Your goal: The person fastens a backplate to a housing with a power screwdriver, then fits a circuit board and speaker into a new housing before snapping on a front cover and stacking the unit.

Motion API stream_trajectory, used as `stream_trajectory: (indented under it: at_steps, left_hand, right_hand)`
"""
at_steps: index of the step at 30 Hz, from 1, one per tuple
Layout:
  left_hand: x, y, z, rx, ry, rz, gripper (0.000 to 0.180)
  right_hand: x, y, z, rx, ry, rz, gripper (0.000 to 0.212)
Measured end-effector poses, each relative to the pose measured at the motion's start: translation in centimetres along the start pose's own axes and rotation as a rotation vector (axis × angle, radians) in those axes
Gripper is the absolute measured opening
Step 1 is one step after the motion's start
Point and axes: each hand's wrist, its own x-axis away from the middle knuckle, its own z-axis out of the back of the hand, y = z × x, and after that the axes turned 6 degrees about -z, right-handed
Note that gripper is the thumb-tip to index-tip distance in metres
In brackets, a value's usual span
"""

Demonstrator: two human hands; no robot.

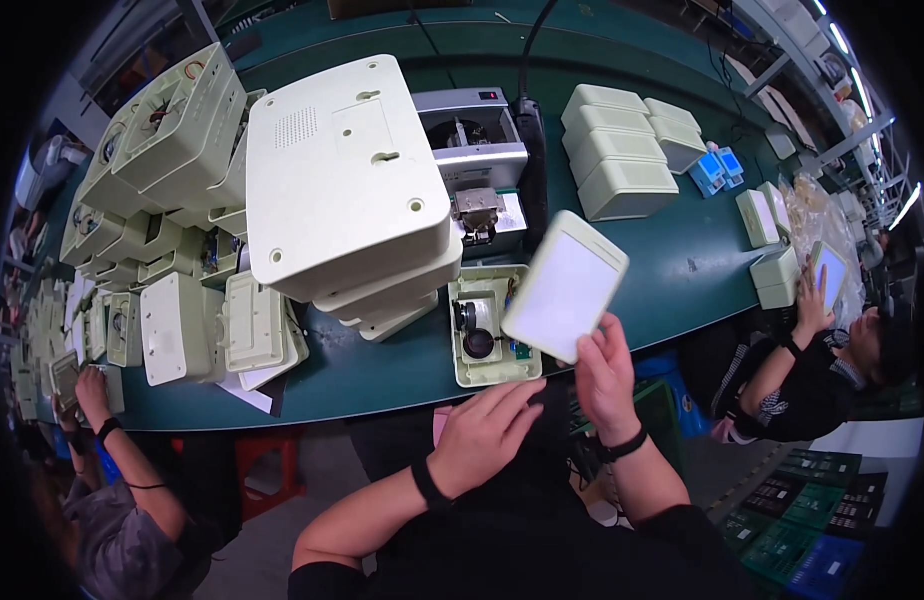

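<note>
My right hand [609,385] grips the lower corner of a cream plastic cover [567,285] with a pale, blank panel inside its rim. The cover is tilted above the table. Just below and to its left lies an open cream housing [464,372] with dark round parts and a bit of green circuit board inside. My left hand [487,435] is at the housing's near edge, fingers stretched out with nothing in them. Whether it touches the rim I cannot tell. The cover hides part of the housing's right side.
Tall stacked cream housings [347,190] stand left of centre, with open wired housings [172,130] farther left. A grey metal machine [472,125] stands behind. Closed cream boxes [622,150] and small blue devices [717,172] are at right. Co-workers sit at both sides, one holding a similar cover.
</note>
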Motion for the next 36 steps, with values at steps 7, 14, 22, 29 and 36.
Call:
stream_trajectory:
  at_steps: [7, 14, 22, 29, 36]
  left_hand:
    - [0.2, 1.8, 1.0, 0.474, 0.066, 0.226, 0.051]
    - [2.7, -0.6, 3.4, 0.445, -0.282, 0.032, 0.038]
    - [2.9, -0.1, 3.4, 0.29, -0.372, 0.078, 0.032]
    - [4.7, -1.0, 3.5, 0.274, -0.319, 0.148, 0.031]
    - [5.7, -2.0, 3.1, 0.305, -0.279, 0.178, 0.03]
  right_hand:
    - [7.2, 0.0, -1.8, -0.076, 0.04, -0.079, 0.051]
    - [4.8, -6.7, 5.1, 0.532, 0.122, 0.061, 0.056]
    - [3.0, -10.5, -4.2, 1.136, -0.369, -0.004, 0.017]
    - [2.3, -8.9, -5.4, 1.073, -0.355, -0.019, 0.015]
    - [1.8, -7.5, -5.8, 1.326, -0.332, 0.283, 0.014]
